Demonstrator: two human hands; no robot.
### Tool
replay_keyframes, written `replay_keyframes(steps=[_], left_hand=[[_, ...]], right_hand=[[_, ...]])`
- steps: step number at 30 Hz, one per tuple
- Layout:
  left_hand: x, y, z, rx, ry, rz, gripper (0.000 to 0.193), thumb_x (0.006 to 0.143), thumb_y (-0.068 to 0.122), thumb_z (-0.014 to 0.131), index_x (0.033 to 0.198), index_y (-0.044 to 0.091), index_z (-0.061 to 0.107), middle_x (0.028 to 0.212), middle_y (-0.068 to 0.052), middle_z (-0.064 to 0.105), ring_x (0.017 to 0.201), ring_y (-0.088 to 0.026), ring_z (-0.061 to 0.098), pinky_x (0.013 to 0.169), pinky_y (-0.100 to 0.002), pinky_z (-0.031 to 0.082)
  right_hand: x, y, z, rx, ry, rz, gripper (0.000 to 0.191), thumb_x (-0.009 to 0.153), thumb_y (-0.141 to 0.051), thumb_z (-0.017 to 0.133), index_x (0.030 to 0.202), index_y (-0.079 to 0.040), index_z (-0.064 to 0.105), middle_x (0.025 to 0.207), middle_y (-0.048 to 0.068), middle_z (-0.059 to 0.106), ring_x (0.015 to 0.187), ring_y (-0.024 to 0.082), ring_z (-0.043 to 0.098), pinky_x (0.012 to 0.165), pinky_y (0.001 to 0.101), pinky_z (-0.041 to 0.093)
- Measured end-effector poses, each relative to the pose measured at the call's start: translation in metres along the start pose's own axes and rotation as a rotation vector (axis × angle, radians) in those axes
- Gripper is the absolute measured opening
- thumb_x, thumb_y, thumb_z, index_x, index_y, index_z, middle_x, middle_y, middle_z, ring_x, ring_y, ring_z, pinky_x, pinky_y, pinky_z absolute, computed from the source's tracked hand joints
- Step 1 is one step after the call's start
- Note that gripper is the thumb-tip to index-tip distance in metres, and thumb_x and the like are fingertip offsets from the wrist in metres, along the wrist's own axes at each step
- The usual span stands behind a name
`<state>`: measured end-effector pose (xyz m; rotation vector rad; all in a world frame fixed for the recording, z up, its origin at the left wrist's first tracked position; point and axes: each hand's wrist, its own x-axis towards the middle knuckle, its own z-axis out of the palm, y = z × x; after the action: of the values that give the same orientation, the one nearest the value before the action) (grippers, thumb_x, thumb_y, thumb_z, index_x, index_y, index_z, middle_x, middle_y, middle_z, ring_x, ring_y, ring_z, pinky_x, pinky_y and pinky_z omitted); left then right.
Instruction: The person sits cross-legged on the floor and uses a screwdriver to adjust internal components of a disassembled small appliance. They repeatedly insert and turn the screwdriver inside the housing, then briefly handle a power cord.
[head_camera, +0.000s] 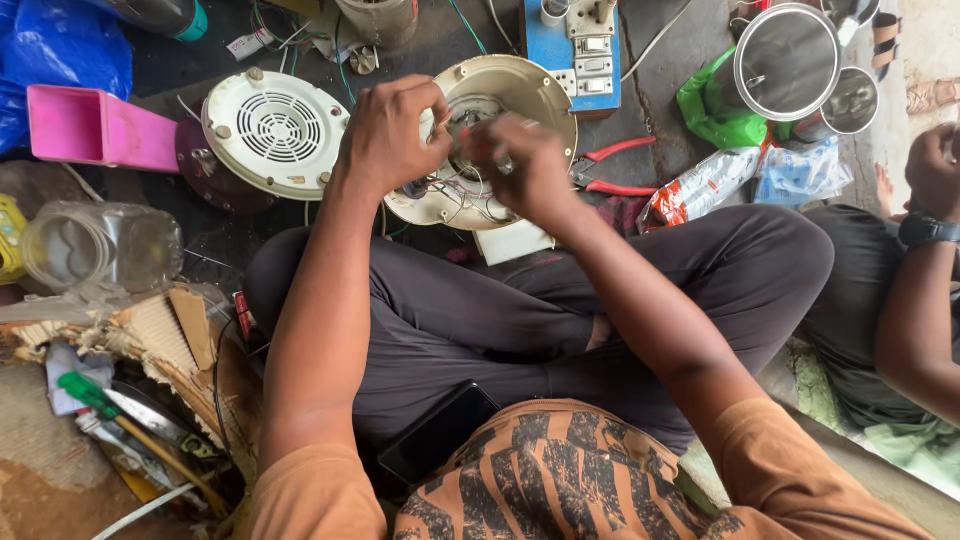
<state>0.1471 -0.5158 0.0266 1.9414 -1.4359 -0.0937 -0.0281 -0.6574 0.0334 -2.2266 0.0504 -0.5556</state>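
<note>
Fingers (432, 108) of left hand (388, 135) and right hand (522, 165) pinching thin coloured wires (455, 190) inside round cream plastic appliance base (520, 90), beside red-handled pliers (610, 170).

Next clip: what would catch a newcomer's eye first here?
Both hands meet at top centre: the left hand and right hand pinch thin coloured wires inside a round cream appliance base lying opened on the dark floor. Left of it lies a white vented round cover beside a bright pink tray; red-handled pliers rest just right of the hands.
</note>
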Motion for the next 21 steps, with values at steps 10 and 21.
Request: replay_keyframes(steps=[10,21], left_hand=[[-0.002,0.014,-0.011,-0.150,0.193,0.127,0.012,0.075,0.006,0.071,0.074,0.003,0.059,0.102,-0.017,0.056,0.090,-0.030,0.062,0.078,-0.041,0.052],[-0.002,0.025,-0.017,-0.120,0.196,0.230,0.012,0.076,0.010,0.059,0.072,0.003,0.051,0.079,-0.017,0.063,0.094,-0.038,0.071,0.078,-0.044,0.054]], right_hand=[[-0.015,0.014,-0.029,0.425,0.348,0.007,0.010,0.108,-0.001,0.060,0.099,0.003,0.056,0.102,0.008,0.077,0.099,0.018,0.081,0.078,0.0295,0.064],[0.026,0.041,-0.006,0.566,-0.007,0.285,0.011,0.106,-0.012,0.066,0.105,-0.001,0.061,0.093,0.008,0.076,0.086,0.014,0.075,0.072,0.0273,0.059]])
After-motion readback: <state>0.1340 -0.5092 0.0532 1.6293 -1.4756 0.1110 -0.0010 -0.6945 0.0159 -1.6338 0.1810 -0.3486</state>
